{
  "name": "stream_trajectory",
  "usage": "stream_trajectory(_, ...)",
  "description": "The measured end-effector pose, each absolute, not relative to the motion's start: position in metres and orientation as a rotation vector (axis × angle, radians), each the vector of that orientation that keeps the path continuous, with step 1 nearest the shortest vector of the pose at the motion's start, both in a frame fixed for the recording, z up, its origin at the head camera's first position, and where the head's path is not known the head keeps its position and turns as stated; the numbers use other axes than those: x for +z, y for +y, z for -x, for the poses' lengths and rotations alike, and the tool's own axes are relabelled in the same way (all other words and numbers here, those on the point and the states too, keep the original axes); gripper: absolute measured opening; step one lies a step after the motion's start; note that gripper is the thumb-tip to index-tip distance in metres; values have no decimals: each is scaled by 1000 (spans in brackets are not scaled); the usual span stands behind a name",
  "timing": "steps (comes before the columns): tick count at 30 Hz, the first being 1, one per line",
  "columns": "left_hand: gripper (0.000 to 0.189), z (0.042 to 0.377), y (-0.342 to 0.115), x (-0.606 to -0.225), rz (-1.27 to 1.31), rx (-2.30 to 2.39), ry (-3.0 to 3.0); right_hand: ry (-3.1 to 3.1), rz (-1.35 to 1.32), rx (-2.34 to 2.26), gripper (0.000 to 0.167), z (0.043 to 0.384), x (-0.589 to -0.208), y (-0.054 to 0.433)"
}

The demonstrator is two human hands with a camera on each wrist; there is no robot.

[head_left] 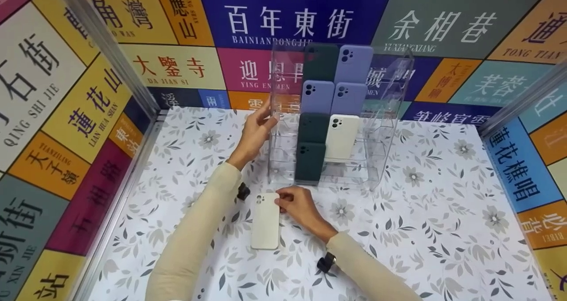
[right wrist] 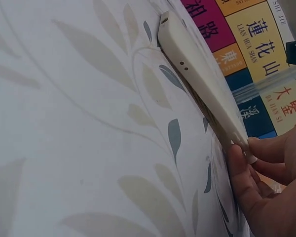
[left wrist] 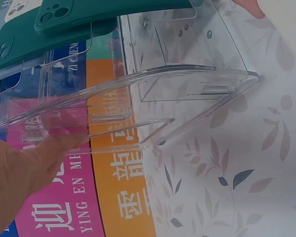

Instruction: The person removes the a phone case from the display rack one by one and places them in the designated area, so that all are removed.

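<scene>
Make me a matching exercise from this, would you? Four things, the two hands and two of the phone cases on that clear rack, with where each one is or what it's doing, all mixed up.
1. Left hand
2. Right hand
3. Lowest dark green case
4. Highest purple case

A. Top row, right column, in the head view
B. Pinching a loose cream case near one corner
C. Bottom row, left column, in the head view
D. At the left side of the clear rack

Pairs: 1-D, 2-B, 3-C, 4-A
</scene>
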State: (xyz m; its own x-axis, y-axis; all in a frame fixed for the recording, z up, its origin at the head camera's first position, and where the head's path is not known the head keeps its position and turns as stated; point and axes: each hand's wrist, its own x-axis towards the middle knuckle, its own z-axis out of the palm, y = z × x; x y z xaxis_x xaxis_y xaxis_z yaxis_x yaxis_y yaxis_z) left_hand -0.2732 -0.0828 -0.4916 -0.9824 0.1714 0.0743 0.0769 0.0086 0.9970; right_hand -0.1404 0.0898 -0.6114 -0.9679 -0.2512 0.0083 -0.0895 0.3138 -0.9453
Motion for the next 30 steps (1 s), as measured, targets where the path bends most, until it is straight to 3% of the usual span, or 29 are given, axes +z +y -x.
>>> stream_trajectory(16,66,273,-82,-492,-284,2162,2188,2531,377,-1614,18,144,-609,92)
stream_trajectory(30,66,273,-82,-491,-249,2144,2203,2624,468,-1607,17,139,-594,127)
